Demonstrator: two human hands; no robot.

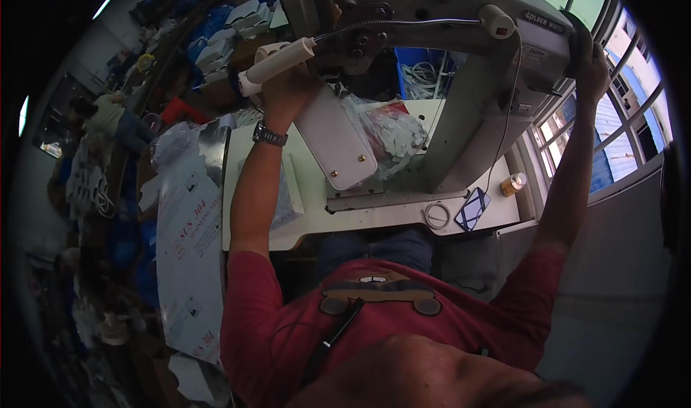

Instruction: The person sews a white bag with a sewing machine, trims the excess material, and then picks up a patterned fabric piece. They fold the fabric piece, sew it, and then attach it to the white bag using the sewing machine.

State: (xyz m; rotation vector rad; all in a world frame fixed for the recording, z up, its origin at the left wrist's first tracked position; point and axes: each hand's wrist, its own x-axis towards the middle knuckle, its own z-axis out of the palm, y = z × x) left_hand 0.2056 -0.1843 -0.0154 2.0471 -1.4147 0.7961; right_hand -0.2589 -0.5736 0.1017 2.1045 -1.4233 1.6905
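White, smooth and stiff-looking, a rounded panel (338,145) with two small studs hangs down from under the head of the grey metal sewing machine (461,84). The left hand (288,91), with a wristwatch (270,134), is raised to the panel's top end. A white tubular lamp (277,61) on a ribbed gooseneck crosses in front of the fingers, so I cannot tell whether they pinch the panel or only steady it. The right hand (594,66) is curled around the dark round handwheel (578,34) at the machine's far right end.

The likely risk is that turning the wheel while the left fingers sit close under the head could catch a fingertip. A loosely held panel could also swing and skew.

Beside the machine's base on the pale table (273,228) lie a flat phone (473,208) and a small bottle (512,184). A crinkled plastic bag (389,131) sits behind the panel.
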